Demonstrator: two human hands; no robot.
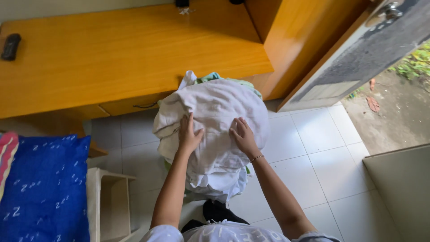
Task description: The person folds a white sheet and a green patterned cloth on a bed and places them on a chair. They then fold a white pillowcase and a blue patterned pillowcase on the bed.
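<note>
Head view: the left hand [189, 134] and right hand [243, 136] press flat, fingers spread and gripping nothing, on a heaped white laundry bundle [215, 130] above the tiled floor [313, 148] before a wooden desk [125, 58], the gathering seemingly done, carrying left.

I see bare forearms, a thin bracelet [256, 157] on my right wrist, and a white short-sleeved shirt [233, 234].
</note>
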